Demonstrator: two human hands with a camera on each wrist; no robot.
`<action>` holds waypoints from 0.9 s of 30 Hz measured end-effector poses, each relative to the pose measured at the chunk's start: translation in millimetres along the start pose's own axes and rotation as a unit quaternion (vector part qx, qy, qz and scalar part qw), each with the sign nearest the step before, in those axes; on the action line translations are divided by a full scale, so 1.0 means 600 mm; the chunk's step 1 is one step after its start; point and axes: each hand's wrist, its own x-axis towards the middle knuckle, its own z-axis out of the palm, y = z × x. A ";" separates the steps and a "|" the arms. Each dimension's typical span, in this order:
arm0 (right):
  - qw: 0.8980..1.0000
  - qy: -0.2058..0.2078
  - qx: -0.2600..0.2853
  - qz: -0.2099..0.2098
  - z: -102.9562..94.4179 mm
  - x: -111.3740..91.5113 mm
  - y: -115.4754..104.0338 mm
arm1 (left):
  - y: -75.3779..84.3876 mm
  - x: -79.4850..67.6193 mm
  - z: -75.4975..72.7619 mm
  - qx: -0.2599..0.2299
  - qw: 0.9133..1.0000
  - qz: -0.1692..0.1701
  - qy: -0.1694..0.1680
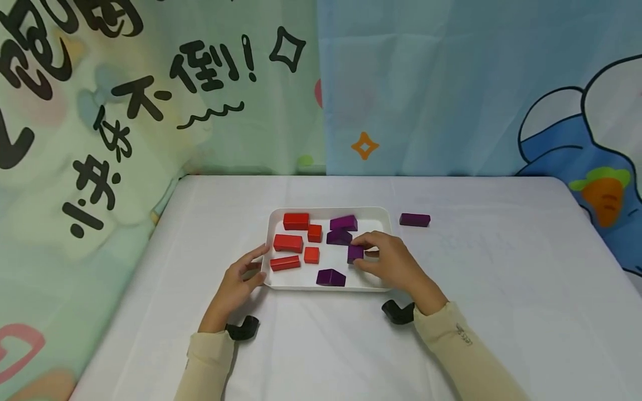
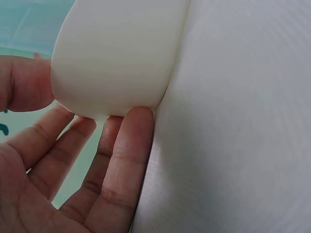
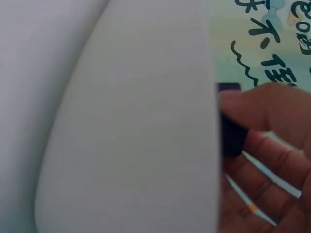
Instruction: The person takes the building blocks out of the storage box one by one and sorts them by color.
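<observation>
Your left hand [image 1: 239, 283] grips one end of the white tray [image 1: 332, 258], presumably steadying it, while your right hand [image 1: 391, 260] pinches a purple block [image 1: 355, 254] toward the other (red blocks [image 1: 288, 243], seemingly colour-sorted, lie nearer your left).

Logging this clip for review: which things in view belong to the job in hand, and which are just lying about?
In the job, it seems:
white tray, left hand holding its end
purple block, pinched by the right hand
red blocks and other purple blocks inside
probably the loose purple block outside

Surroundings only:
printed backdrop
white tablecloth
</observation>
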 end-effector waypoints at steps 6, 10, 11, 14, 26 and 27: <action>0.999 0.008 0.028 -0.026 -0.035 -0.023 0.020 | 0.001 -0.003 -0.003 -0.002 1.000 -0.011 0.001; 0.999 0.022 0.032 -0.003 -0.067 -0.040 0.036 | 0.004 -0.004 -0.001 -0.003 1.000 -0.012 -0.001; 0.999 0.025 0.032 0.004 -0.076 -0.044 0.040 | 0.005 -0.004 0.000 -0.004 1.000 -0.013 -0.002; 0.999 0.033 0.026 0.018 -0.104 -0.052 0.050 | 0.006 -0.004 0.001 -0.006 1.000 -0.015 -0.001; 0.994 0.049 -0.062 0.069 -0.210 -0.039 0.097 | 0.007 -0.005 0.003 -0.011 1.000 -0.015 0.000; 0.993 0.046 -0.070 0.078 -0.218 -0.037 0.101 | 0.007 -0.004 0.003 -0.011 1.000 -0.014 -0.001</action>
